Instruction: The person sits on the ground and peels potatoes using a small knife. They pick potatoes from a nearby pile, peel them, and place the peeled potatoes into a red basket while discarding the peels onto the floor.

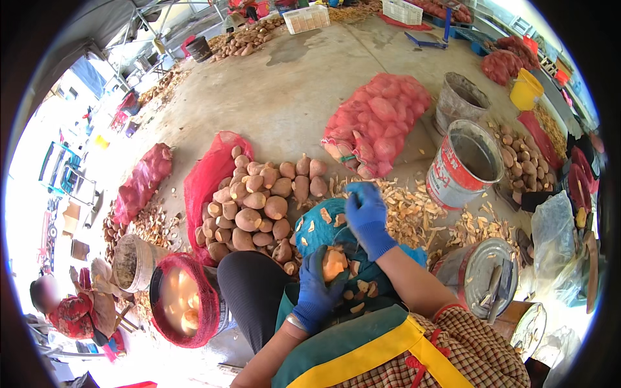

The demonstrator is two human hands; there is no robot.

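Over my lap my left hand [318,288], in a blue glove, grips a peeled orange-fleshed tuber [335,264], likely a sweet potato. Above and to the right of it, my right hand [367,213], also gloved in blue, is curled with its fingers bent; whether it holds a small tool cannot be told. Peel scraps lie on the teal cloth [318,218] over my knee and on my green apron [349,334]. A heap of unpeeled tubers [248,219] sits on the floor at the left, beside a red mesh bag [204,179].
Peelings [412,213] cover the floor ahead. A full red mesh sack [378,121] lies beyond. Buckets stand right, one red and white [441,169]. At left a net-rimmed bucket [213,300] holds peeled tubers in liquid; a person in red [73,315] sits farther left.
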